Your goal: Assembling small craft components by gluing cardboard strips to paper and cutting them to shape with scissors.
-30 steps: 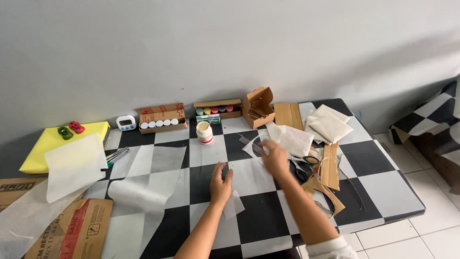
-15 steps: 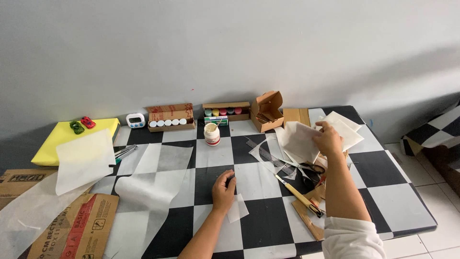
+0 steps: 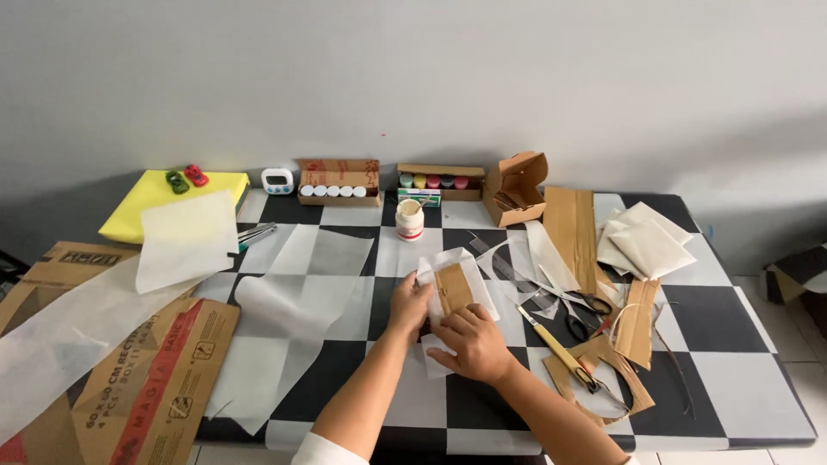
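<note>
Cardboard strip lies on a white paper sheet on the checkered table, directly under both hands. The left hand rests at the strip's left edge, fingers together and pressed flat on the paper; the right hand covers the strip's near end, fingers curled down on it, holding nothing pinched as far as can be seen. By the look of it, the strip is already placed on the sheet and the paper is only partly folded around it; the far end of the sheet lies open past the fingertips, so the wrapping seems about midway. Beyond the fingers stands a glue jar; right of the right hand lie a knife, scissors and cardboard scraps.
</note>
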